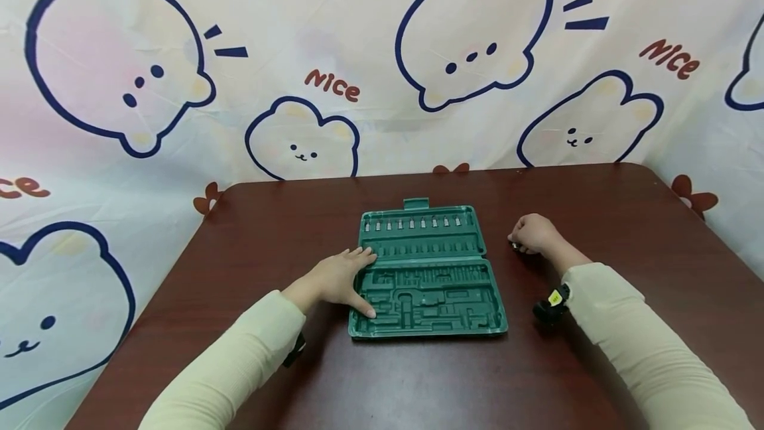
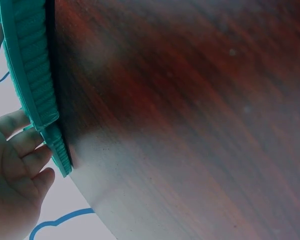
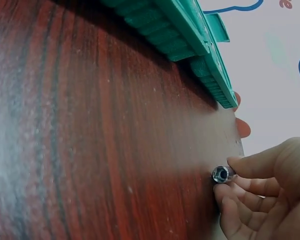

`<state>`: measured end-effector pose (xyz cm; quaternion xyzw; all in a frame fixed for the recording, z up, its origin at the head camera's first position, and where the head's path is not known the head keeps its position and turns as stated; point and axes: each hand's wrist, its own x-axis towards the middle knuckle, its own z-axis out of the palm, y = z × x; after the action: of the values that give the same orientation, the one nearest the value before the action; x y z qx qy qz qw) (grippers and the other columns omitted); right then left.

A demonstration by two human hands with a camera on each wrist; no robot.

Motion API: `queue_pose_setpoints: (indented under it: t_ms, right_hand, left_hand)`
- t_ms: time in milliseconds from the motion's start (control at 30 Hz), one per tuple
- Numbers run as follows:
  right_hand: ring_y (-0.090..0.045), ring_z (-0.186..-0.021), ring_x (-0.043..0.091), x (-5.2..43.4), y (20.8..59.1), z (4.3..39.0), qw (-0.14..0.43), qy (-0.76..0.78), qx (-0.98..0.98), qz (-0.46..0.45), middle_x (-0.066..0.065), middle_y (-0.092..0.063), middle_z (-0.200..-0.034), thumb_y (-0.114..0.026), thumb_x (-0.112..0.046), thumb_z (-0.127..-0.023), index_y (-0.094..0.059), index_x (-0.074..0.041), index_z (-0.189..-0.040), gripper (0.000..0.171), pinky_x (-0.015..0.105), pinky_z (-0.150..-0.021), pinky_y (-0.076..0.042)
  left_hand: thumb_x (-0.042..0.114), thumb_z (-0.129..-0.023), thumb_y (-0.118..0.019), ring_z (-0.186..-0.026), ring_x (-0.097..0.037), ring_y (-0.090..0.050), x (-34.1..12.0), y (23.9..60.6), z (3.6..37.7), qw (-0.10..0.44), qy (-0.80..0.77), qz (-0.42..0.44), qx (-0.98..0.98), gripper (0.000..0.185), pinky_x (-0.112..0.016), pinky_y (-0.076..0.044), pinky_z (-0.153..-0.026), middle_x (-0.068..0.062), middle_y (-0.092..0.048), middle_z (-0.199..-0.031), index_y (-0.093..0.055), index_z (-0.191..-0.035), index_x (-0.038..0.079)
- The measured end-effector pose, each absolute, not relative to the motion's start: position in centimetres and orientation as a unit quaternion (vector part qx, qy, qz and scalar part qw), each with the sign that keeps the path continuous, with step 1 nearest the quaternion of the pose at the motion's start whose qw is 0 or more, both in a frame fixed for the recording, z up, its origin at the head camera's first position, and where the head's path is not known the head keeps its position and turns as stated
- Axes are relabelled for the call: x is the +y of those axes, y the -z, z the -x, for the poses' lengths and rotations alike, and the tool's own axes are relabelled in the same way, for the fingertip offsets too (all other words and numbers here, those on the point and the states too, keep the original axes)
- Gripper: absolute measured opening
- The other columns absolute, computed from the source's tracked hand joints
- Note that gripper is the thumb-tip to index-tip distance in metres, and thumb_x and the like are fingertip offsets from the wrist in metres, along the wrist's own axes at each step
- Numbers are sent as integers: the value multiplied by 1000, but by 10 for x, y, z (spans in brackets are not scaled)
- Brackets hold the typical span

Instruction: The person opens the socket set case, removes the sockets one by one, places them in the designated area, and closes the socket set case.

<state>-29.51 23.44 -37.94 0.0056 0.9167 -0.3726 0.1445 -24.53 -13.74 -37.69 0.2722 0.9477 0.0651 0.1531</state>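
Observation:
A green plastic tool case point(image 1: 430, 271) lies unfolded on the table, its molded recesses facing up. Small silver bits point(image 1: 412, 223) stand in a row along its far half. My left hand point(image 1: 340, 277) rests against the case's left edge, fingers spread and thumb over the near half; in the left wrist view, fingers point(image 2: 32, 150) touch the green side wall. To the right of the case, my right hand point(image 1: 535, 234) pinches a small shiny metal socket point(image 3: 222, 174) between thumb and fingertips, close over the table, its hollow end showing in the right wrist view.
The dark reddish-brown table point(image 1: 280, 217) has rounded far corners. Behind it hangs a pale cloth point(image 1: 382, 52) with bear drawings. A black wrist device point(image 1: 550, 307) with a yellow label sits at my right cuff. A latch tab point(image 1: 416, 203) sticks out from the case's far edge.

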Motion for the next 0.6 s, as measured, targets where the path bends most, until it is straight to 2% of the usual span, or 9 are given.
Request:
queue_pose_setpoints:
  t_ms: [400,600]
  right_hand:
    - [-49,-60,19,234,380,291,133,371,918,-35,11,-52,-73,-50,-10,-86,-51,3,-82,13,28,-54,-43]
    - [-48,-63,20,236,379,289,127,381,915,-39,12,-53,-78,-50,-12,-87,-52,3,-83,15,30,-56,-43]
  left_hand:
    - [68,-55,-61,-129,-26,-10,-138,376,246,171,-79,-275,943,106,-46,-20,-97,-2,-12,-143,-21,-139,16]
    - [64,-59,-61,-130,-21,-4,-139,376,244,185,-97,-288,935,105,-42,-12,-101,-5,-10,-143,-17,-139,12]
